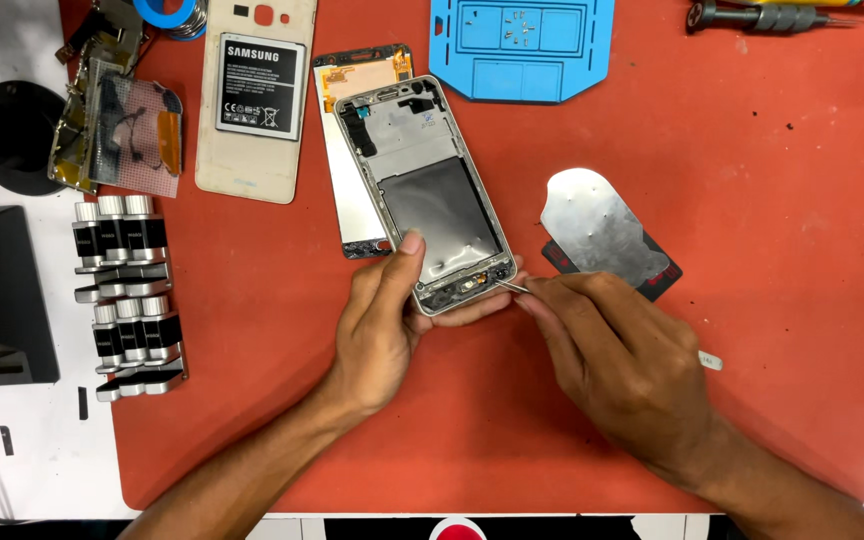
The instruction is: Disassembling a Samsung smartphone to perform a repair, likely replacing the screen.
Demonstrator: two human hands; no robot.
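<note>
Gripping the lower end, the opened phone frame (430, 190) is held steady by the left hand (382, 335). Thin tweezers (512, 285) are pinched in the right hand (617, 350), tip touching the frame's bottom edge, all over the red mat (752, 200).

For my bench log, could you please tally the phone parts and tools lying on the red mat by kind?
Phone frames, held by the left hand: 1
Screen panels: 1
Back covers: 1
Batteries: 1
Metal plates: 1
Blue trays: 1
Tweezers, in the right hand: 1
Screwdrivers: 1
Total: 8
</note>
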